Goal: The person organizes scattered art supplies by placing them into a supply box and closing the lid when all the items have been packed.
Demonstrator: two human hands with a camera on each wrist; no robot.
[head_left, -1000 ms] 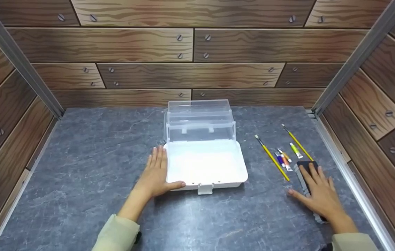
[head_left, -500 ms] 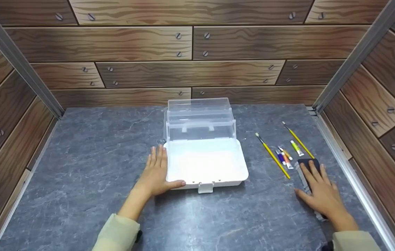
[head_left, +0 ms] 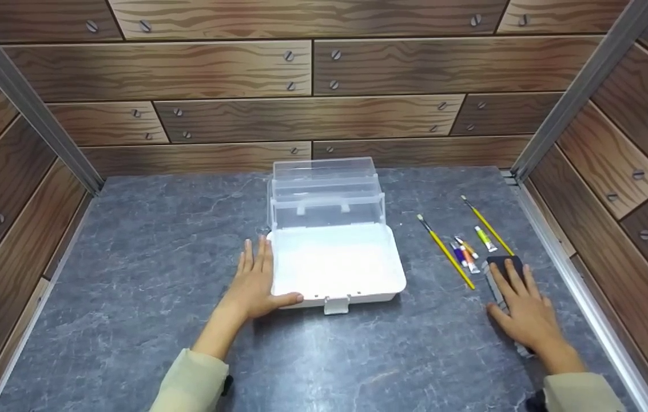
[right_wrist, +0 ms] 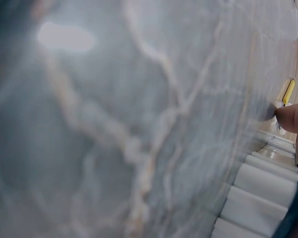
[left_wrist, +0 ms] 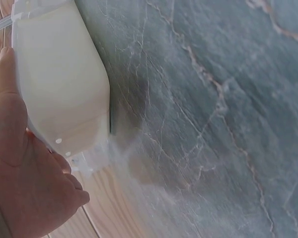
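Note:
A white plastic storage box (head_left: 378,297) stands mid-table, its clear lid (head_left: 326,217) swung up at the back. My left hand (head_left: 252,292) lies flat along the box's left side, thumb across the front corner. In the left wrist view, the thumb and fingers touch the box wall (left_wrist: 64,64). My right hand (head_left: 529,317) rests with straight, spread fingers on a long dark-topped block (head_left: 504,261) with ribbed whitish sides. Much of that block is hidden under the palm. The right wrist view shows its ribbed side (right_wrist: 260,193) and my thumb (right_wrist: 290,116) beside it.
Two yellow-handled paintbrushes (head_left: 449,257) lie left of and beyond my right hand. Between them are several small paint tubes (head_left: 470,262), with a yellow-green tube (head_left: 485,238) apart. Wood-patterned walls (head_left: 301,120) and metal corner posts (head_left: 587,91) enclose the grey marbled table.
My right thumb has drawn in a little toward the dark-topped block. The whole scene has shifted slightly upward in the head view. My left hand stays at the box.

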